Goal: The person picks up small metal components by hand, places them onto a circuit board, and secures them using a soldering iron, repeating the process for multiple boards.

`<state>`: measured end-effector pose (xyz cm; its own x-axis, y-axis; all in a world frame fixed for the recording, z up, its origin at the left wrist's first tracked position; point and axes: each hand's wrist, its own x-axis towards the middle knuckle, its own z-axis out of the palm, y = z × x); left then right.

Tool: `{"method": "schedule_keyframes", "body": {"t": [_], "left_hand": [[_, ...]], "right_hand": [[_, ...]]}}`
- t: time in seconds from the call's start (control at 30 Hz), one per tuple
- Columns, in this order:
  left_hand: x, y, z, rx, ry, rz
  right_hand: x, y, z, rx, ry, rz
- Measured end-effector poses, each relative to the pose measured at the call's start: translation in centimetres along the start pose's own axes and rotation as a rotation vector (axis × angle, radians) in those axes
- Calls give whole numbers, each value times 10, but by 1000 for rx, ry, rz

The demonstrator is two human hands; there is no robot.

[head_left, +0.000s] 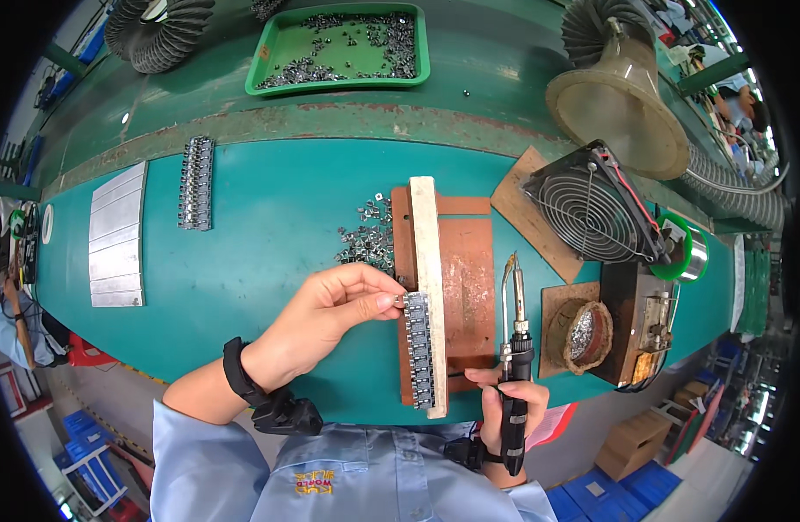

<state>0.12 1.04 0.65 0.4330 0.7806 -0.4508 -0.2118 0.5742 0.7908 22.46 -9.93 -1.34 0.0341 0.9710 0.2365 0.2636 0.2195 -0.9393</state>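
Creased blue shirt, slender black soldering iron, ridged component row

A hand could pass over the green mat between the grey metal plate and left hand. Rightward, the wooden bar, soldering iron and caged fan block the way.

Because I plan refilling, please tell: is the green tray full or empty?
Partly filled: small metal parts lie in the green tray, but bare bottom shows between.
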Motion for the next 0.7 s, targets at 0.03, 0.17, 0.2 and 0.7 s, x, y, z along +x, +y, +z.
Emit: {"method": "schedule_keyframes", "body": {"t": [0.03, 0.17, 0.2, 0.7], "left_hand": [[1, 0, 0, 1, 0, -9], [2, 0, 1, -40, -11, -4], [2, 1, 2, -45, -1, -8], [4, 1, 4, -5, 18, -30]], "right_hand": [[1, 0, 0, 2, 3, 8], [3, 0, -2, -1, -40, 20], [4, -1, -2, 9, -38, 19], [-1, 4, -6, -5, -35, -18]]}}
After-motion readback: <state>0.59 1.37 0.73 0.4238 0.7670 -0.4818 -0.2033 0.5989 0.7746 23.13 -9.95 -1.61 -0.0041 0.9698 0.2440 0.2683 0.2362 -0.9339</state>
